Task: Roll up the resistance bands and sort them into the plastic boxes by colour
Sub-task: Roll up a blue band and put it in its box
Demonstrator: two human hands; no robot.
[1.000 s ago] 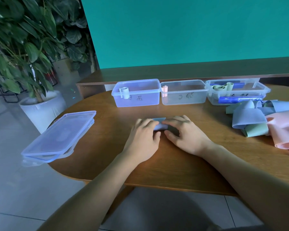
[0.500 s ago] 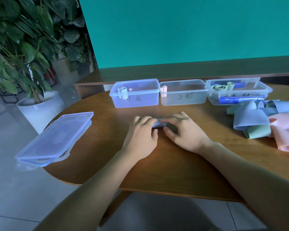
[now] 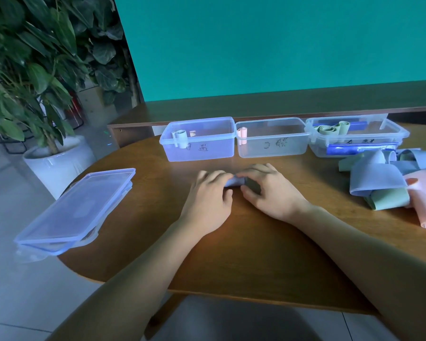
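Observation:
A light blue resistance band roll (image 3: 234, 181) lies on the wooden table (image 3: 231, 254), mostly hidden under my fingers. My left hand (image 3: 208, 193) and my right hand (image 3: 268, 190) both curl over it, fingertips on top and thumbs below. Behind stand three plastic boxes: the left box (image 3: 199, 150) holds one pale roll, the middle box (image 3: 272, 146) has a pink roll at its left end, the right box (image 3: 354, 141) holds green rolls and dark blue pieces. A heap of loose bands (image 3: 389, 183), blue, green and pink, lies at the right.
Stacked box lids (image 3: 76, 207) overhang the table's left edge. A potted plant (image 3: 35, 77) in a white pot stands on the floor to the left. A wooden ledge and teal wall run behind the boxes.
The roll has moved a little farther from me under both hands, and less flat band shows beyond the fingers than a second ago.

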